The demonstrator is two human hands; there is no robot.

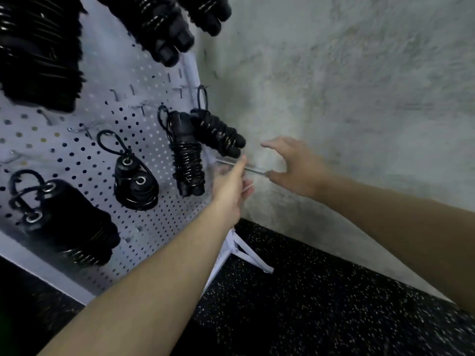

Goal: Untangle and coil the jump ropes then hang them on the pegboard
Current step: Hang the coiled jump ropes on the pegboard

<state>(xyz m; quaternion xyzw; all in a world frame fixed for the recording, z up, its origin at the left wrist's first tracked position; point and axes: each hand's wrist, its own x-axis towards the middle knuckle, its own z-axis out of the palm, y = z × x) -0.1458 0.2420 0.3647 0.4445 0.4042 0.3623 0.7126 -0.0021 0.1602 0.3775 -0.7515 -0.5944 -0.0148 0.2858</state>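
Both bare hands beside white perforated pegboard point(77, 160): left hand point(231, 183) pinching thin metal rod point(253, 168), right hand point(293, 165) spread wide, thumb touching rod.

Open space right of the pegboard point(77, 160) edge, along the bare wall point(347, 98). Crowded with coiled jump ropes point(187, 152) near that edge. Bare hooks point(138, 107) higher up.

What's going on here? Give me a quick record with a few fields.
place: white pegboard beside a grey wall, dark speckled floor
hung: several coiled black jump ropes on hooks
left hand: reaching at the pegboard's right edge, fingers blurred
right hand: open, thumb and fingers spread
between hands: a thin metal rod; whether it is gripped is unclear
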